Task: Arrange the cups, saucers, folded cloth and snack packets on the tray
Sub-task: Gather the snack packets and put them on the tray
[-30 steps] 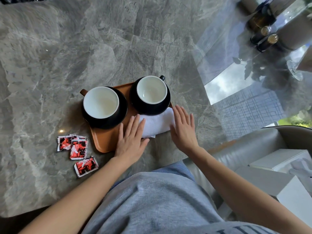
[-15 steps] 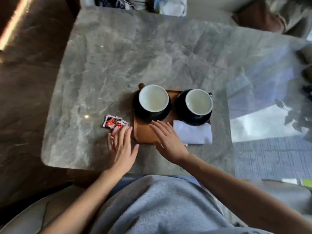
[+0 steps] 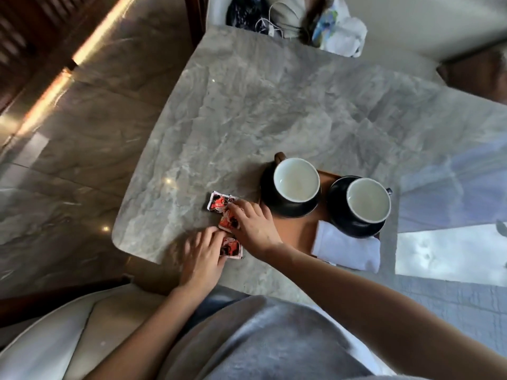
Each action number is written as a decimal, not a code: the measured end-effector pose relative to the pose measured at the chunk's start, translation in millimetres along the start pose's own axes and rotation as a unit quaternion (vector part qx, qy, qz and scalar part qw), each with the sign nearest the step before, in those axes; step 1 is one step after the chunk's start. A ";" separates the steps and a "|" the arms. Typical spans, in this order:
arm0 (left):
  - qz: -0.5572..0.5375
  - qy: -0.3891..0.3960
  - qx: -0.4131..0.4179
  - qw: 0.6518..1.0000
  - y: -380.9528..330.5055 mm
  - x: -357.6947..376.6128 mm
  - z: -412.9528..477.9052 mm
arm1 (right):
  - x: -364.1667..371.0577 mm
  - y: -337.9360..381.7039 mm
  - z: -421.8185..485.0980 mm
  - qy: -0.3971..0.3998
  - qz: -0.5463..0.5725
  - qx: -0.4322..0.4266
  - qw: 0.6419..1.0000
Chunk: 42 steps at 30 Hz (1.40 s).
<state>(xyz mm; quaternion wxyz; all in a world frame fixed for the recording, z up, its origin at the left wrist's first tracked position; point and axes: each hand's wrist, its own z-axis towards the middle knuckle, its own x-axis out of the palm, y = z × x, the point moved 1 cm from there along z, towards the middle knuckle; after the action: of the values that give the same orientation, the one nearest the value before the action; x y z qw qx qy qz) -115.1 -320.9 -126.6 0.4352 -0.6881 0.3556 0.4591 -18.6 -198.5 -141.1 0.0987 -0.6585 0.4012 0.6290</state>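
Observation:
An orange-brown tray (image 3: 296, 233) lies on the marble table. It carries two white-lined cups on black saucers, the left cup (image 3: 296, 179) and the right cup (image 3: 367, 200). A folded white cloth (image 3: 348, 248) lies at the tray's near right corner and overhangs it. Three red snack packets lie on the table left of the tray: the far packet (image 3: 219, 201), the middle packet (image 3: 226, 222) and the near packet (image 3: 232, 248). My right hand (image 3: 252, 223) curls its fingers over the middle packet. My left hand (image 3: 203, 253), blurred, grips the near packet's left edge.
The table's (image 3: 274, 105) rounded left corner and near edge are close to the packets. A pale cushioned seat (image 3: 68, 338) is at the lower left. Bags and cables (image 3: 301, 20) sit beyond the far edge. A glossy reflective patch (image 3: 452, 250) covers the table's right side.
My view has swung left. Both hands left the cloth and tray and moved left to the snack packets; the right hand crossed over the tray's left end.

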 end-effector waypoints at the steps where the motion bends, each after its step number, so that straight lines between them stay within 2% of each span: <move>1: 0.003 0.005 -0.004 1.000 0.3 -0.3 1.3 | 0.7 -0.1 2.1 0.000 0.001 0.007 1.000; 4: -0.020 0.053 -0.026 0.998 2.6 0.8 7.4 | -1.5 0.0 6.8 0.001 0.009 0.022 1.000; 7: -0.135 0.126 -0.050 0.982 8.9 0.1 12.7 | -2.3 0.0 7.3 -0.015 0.014 0.025 0.999; 9: -0.167 0.147 -0.051 0.974 15.2 0.9 12.7 | -3.6 -3.4 6.1 -0.019 0.034 0.026 0.999; 11: -0.230 0.161 -0.086 0.956 20.0 1.0 11.6 | -7.7 -8.3 5.3 -0.011 0.059 0.026 0.998; 13: -0.346 0.181 -0.156 0.907 22.3 -0.1 11.7 | -13.9 -10.4 4.0 -0.007 0.096 0.025 0.995; 16: -0.492 0.194 -0.238 0.815 23.4 -6.0 11.8 | -24.0 -7.0 0.3 -0.018 0.165 0.047 0.985; 19: -0.606 0.188 -0.263 0.727 21.9 -12.0 12.8 | -32.0 -2.5 -1.7 0.005 0.289 0.080 0.954; 22: -0.686 0.187 -0.290 0.641 21.1 -15.9 16.5 | -39.7 1.9 2.8 0.034 0.333 0.070 0.940; 23: -0.693 0.193 -0.289 0.631 21.0 -17.7 16.8 | -42.3 3.3 5.0 0.033 0.330 0.065 0.941; 25: -0.689 0.194 -0.278 0.641 21.8 -20.2 17.9 | -47.9 5.3 10.0 0.000 0.322 0.065 0.944; 27: -0.678 0.179 -0.280 0.655 20.9 -21.0 21.0 | -54.4 7.6 14.9 -0.048 0.347 0.077 0.933; 28: -0.681 0.175 -0.288 0.650 19.7 -20.1 23.3 | -57.4 9.4 16.7 -0.064 0.363 0.080 0.926; 29: -0.692 0.178 -0.299 0.632 17.5 -19.9 25.9 | -59.9 11.4 18.1 -0.062 0.376 0.077 0.921; 31: -0.733 0.190 -0.321 0.569 15.1 -21.4 29.6 | -63.5 16.3 20.7 -0.007 0.373 0.050 0.927; 33: -0.783 0.193 -0.311 0.503 18.6 -22.2 30.6 | -63.5 19.5 21.8 0.048 0.308 0.001 0.950; 34: -0.800 0.195 -0.297 0.483 20.6 -23.1 30.3 | -61.9 20.6 22.0 0.059 0.264 -0.026 0.962; 35: -0.807 0.201 -0.283 0.478 22.1 -24.1 29.2 | -59.1 21.4 21.6 0.065 0.236 -0.044 0.969; 36: -0.799 0.208 -0.278 0.490 22.2 -23.9 28.4 | -56.3 22.9 20.7 0.070 0.232 -0.045 0.969; 39: -0.757 0.202 -0.284 0.553 19.6 -19.2 27.5 | -49.3 26.1 20.2 0.077 0.268 -0.009 0.960; 40: -0.753 0.197 -0.285 0.560 19.2 -18.2 26.9 | -47.0 25.0 21.8 0.067 0.272 0.002 0.960; 42: -0.760 0.195 -0.284 0.551 19.4 -17.0 25.5 | -43.4 20.2 28.0 0.033 0.246 0.023 0.969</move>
<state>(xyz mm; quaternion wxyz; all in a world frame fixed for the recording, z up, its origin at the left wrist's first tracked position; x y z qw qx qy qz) -146.1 -303.0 -120.9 0.3240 -0.8627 -0.3722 -0.1110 -47.8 -176.5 -99.4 -0.0567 -0.5574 0.5682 0.6027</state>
